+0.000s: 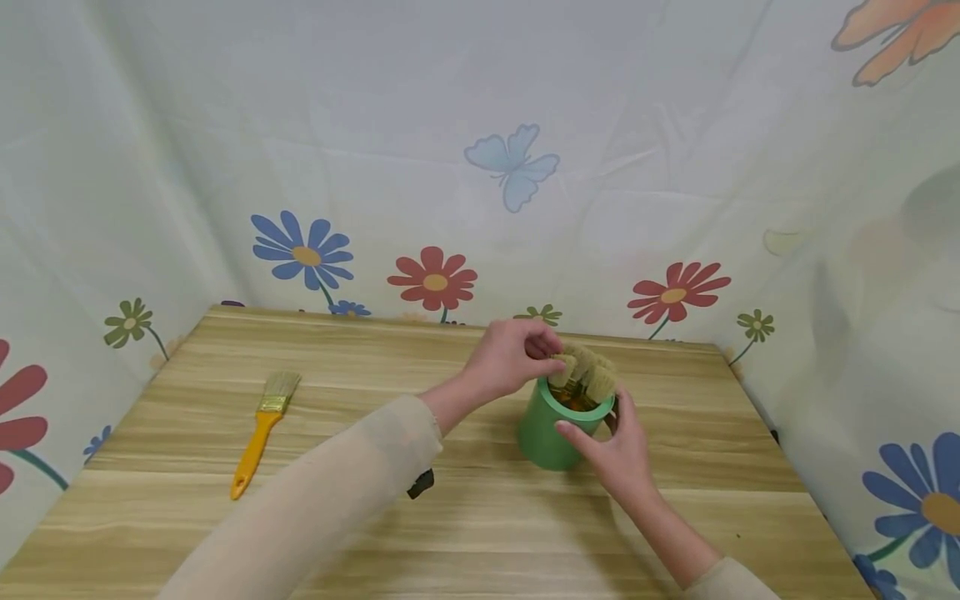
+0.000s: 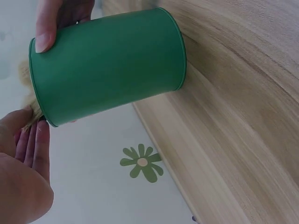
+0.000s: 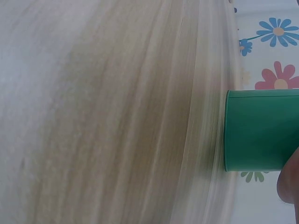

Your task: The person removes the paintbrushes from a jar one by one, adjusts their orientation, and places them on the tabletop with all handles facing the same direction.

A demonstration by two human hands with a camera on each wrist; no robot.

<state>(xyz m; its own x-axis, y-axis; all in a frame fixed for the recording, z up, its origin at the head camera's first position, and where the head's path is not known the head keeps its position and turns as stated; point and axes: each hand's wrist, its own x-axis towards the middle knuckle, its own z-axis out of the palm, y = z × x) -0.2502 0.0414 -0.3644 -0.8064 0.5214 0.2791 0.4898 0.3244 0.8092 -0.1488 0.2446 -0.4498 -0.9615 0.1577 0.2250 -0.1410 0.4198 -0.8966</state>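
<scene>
Curtain (image 1: pixel 375 100): patterned, hung behind the desk. Desk (image 1: pixel 480 550): wood-grain top, carrying the items below. Can (image 1: pixel 547 433): green, mouth up, base at the desk, right of centre. Right grip (image 1: pixel 618 450): curled about the can's upper right side, thumb on the near face, fingers largely hidden behind. Left grip (image 1: pixel 513 358): at the can's far left rim, thumb and fingers pinching the bristles of the inserted brush (image 1: pixel 564 369); handle not visible. Loose brush (image 1: pixel 258 437): on the desk, well apart, left of both grips; the left grip is nearer. Long axis slants: yellow handle near, bristle end far and rightward. Other brushes (image 1: pixel 600 383): bunched in the can's mouth, bristles up, just beside the left grip.
</scene>
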